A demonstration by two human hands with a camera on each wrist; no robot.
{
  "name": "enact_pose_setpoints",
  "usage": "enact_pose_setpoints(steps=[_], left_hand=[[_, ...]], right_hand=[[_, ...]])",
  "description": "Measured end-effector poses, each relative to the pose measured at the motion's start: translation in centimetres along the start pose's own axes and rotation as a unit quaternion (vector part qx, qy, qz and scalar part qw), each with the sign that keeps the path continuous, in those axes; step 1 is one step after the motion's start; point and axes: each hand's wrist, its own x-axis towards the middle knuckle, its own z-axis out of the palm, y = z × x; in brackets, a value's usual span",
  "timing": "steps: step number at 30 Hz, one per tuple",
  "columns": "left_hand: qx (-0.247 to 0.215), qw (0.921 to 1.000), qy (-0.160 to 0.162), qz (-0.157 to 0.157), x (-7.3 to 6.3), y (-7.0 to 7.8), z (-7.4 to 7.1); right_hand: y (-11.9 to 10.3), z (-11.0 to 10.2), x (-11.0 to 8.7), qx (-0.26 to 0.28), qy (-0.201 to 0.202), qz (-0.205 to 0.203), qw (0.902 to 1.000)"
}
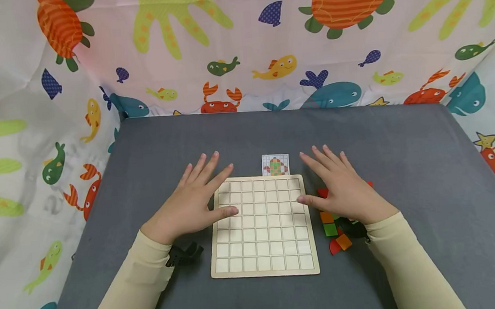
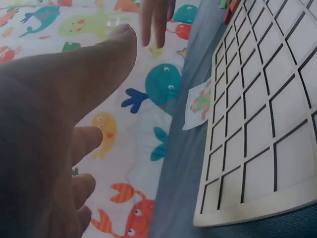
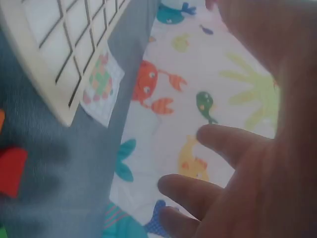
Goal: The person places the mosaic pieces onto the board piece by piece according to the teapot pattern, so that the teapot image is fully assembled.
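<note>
A square wooden grid board (image 1: 265, 273) lies flat on the grey table, its cells pale and bare. My left hand (image 1: 198, 197) is spread over the board's upper left edge, fingers straight and holding nothing. On the other side, my right hand (image 1: 342, 190) is spread at the board's right edge, thumb overlapping the border in the head view. Beneath the right hand and wrist lie small coloured pieces, among them an orange square (image 1: 344, 241), a green square (image 1: 330, 229) and a red rounded piece (image 3: 11, 171); the hand hides part of them. A small pattern card (image 1: 276, 164) touches the board's far edge.
The grey table (image 1: 176, 140) runs back to a fabric wall (image 1: 239, 43) printed with sea animals, which also rises on the left and right. Black wrist straps with cameras sit at both cuffs, the left wrist camera (image 1: 183, 254) beside the board.
</note>
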Motion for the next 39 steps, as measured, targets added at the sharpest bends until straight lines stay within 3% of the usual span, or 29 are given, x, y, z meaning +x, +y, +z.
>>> enact_pose_setpoints(steps=[9, 13, 20, 26, 39], left_hand=[[-0.001, 0.9968, -0.056, -0.057, 0.4, -0.9, 0.8], [-0.014, 0.9949, -0.075, -0.067, 0.5, -1.5, 1.1], [-0.024, 0.9933, -0.081, -0.078, 0.5, -2.0, 1.3], [-0.031, 0.9914, -0.091, -0.089, 0.6, -2.1, 1.4], [-0.051, 0.9886, -0.101, -0.1, 1.2, -3.5, 2.5]], right_hand=[[1.9, -2.3, -0.1, 0.048, -0.021, 0.076, 0.9957], [3.2, -2.8, -0.2, 0.057, -0.016, 0.083, 0.9948], [7.3, -2.3, -0.5, 0.079, -0.008, 0.09, 0.9928], [10.1, -2.1, -1.2, 0.062, -0.021, 0.107, 0.9921], [11.1, -2.5, -1.9, 0.089, -0.072, 0.134, 0.9843]])
